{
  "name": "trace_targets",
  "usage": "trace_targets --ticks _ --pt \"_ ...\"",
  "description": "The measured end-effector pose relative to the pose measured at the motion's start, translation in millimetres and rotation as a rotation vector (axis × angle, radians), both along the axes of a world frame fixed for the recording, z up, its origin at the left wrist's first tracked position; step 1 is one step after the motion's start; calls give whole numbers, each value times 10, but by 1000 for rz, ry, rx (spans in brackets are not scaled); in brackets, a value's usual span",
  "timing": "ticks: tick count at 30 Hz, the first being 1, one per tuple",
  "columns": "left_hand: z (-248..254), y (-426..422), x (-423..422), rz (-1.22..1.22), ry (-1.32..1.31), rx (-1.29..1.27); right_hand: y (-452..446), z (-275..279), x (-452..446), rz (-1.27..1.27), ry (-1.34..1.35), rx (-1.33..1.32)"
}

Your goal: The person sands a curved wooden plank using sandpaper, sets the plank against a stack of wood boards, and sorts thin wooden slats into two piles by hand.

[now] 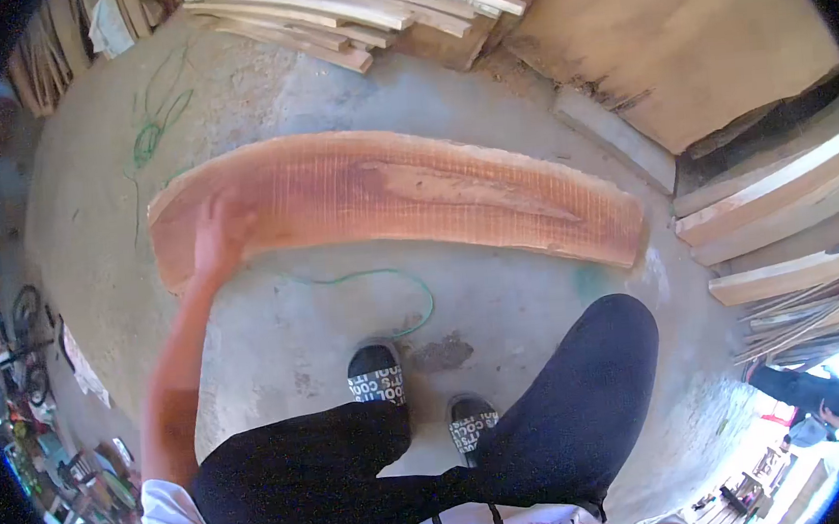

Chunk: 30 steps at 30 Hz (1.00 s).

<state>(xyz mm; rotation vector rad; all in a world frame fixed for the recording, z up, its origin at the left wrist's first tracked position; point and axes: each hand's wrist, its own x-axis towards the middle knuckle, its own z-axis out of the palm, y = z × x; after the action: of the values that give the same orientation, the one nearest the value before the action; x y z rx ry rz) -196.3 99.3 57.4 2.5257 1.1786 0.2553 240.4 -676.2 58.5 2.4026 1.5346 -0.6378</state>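
Wide reddish wood plank [395, 200] lies flat on the concrete floor [300, 370], crosswise in front of the seated or squatting person, slightly curved in this view, rough pale far edge, darker streak on its right half. Left hand [223, 230] is over the plank's left end, reaching in from the near side, fingers loosely spread, blurred, gripping nothing; contact with the wood can't be told for sure. Right hand out of view, can't tell its state. Both slippers [376, 374], dark with white lettering, are on the near side of the plank. Thin green cord [429, 301] loops between plank and slippers; tangled green line [147, 143] beyond the plank's left end. Stacked boards [351, 16] beyond the plank, large tan sheet [687, 34] beyond its right end, more boards [780, 204] right of it. Another person [809, 394] far off, lower right.
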Motion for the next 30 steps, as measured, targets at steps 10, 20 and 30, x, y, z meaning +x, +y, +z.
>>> trace_targets --ticks 10,20,30 --pt "-766 338 -1382 759 13 169 -848 515 -278 25 111 -249" --pt "-1182 639 -2519 1355 -362 -227 -1249 897 -606 55 220 -468" --pt "-884 385 -1961 859 -854 -961 -1561 1256 -827 68 307 -693"
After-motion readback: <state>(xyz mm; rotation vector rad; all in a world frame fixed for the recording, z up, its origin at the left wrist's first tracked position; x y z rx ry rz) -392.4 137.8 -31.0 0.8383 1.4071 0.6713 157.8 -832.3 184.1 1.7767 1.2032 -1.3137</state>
